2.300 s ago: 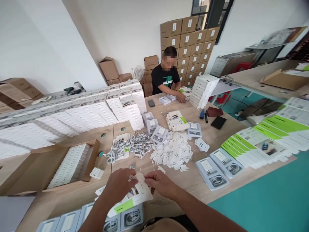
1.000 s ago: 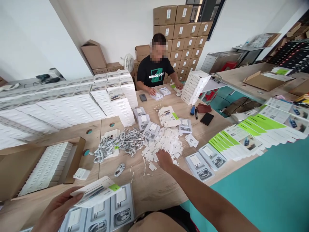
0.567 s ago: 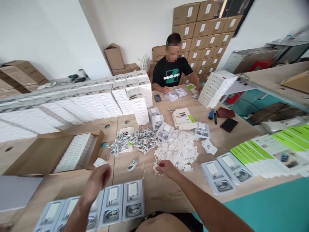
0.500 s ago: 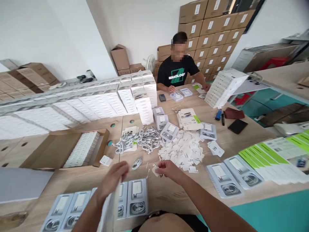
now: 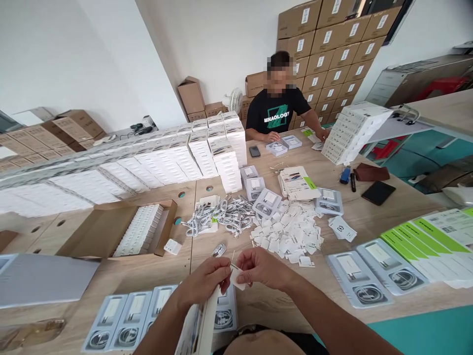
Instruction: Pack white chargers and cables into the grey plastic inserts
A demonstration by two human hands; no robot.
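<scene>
My left hand [image 5: 205, 283] grips the top edge of a white product box [image 5: 201, 325] that stands on edge over the near table edge. My right hand [image 5: 264, 268] pinches a small white card [image 5: 237, 277] right beside the left fingers, above the box's open end. Under both hands lies a row of grey plastic trays [image 5: 127, 320] with a charger and a coiled cable in each. A loose coiled white cable [image 5: 219, 250] lies just beyond my hands.
A heap of small white cards [image 5: 290, 231] and a tangle of white cables [image 5: 225, 219] cover the table's middle. An open carton [image 5: 111, 231] of white boxes sits left, flat green-striped sleeves [image 5: 432, 239] right. A co-worker [image 5: 279, 111] sits at the far end by stacked boxes.
My right hand picked a small white card from the heap and drew it back. My left hand took the box off the trays, stood it on edge, and met the right hand.
</scene>
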